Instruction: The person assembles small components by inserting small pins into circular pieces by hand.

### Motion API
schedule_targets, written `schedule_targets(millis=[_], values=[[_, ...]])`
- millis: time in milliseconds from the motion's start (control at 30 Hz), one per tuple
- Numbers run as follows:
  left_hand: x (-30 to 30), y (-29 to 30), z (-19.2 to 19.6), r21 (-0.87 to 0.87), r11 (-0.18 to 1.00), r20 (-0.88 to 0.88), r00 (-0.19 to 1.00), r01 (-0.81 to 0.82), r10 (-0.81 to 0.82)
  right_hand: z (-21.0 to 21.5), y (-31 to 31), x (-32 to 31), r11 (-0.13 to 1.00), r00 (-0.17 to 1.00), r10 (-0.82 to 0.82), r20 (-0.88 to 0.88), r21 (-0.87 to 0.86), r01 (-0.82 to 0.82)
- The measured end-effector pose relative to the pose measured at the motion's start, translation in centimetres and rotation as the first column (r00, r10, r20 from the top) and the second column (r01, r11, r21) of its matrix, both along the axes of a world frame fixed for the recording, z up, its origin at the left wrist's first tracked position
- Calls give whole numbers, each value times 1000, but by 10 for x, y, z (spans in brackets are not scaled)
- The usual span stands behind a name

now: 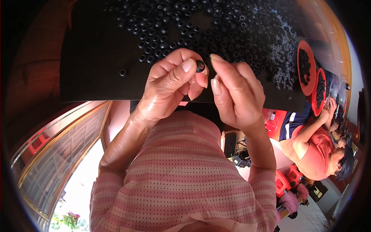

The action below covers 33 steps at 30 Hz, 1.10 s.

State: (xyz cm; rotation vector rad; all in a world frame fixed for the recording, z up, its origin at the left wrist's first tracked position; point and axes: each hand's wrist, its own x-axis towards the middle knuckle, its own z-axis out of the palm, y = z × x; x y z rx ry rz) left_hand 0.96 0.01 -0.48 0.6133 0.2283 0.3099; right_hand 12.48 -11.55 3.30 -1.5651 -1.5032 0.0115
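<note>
My left hand [166, 79] pinches a small black ring-shaped piece [200, 66] between thumb and fingers, its hole facing my right hand. Close beside it, a short gap away, is my right hand [239, 92], its fingers bent and drawn together. Whether anything tiny sits between those fingertips is hidden. Beyond both hands, many more black ring-shaped pieces [154, 44] are spread over a dark tabletop [92, 87]. One loose black ring [123, 72] lies apart from them on the left.
Small grey-blue bits [284, 50] lie scattered at the table's right. Two red bowls [307, 89] with black pieces stand at the right edge. A co-worker in an orange top [313, 149] sits at the right. Red stools [282, 183] stand behind. A framed door panel [58, 158] is at the left.
</note>
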Motion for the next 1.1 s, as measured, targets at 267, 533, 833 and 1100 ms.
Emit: schedule_targets(millis=[267,533,833,1100], values=[[-2,0,2,173,980,-14,996,94,-93,-7,0,4,1000,995,-11,100,17,10],[-3,2,5,286,946,13,986,156,-167,12,10,50,970,973,-179,145,-136,199],[-6,2,6,251,953,11,984,168,-177,-3,49,84,873,863,-31,505,-406,269],[-5,4,9,272,943,-18,981,193,-195,10,53,80,891,890,-10,456,-400,216]])
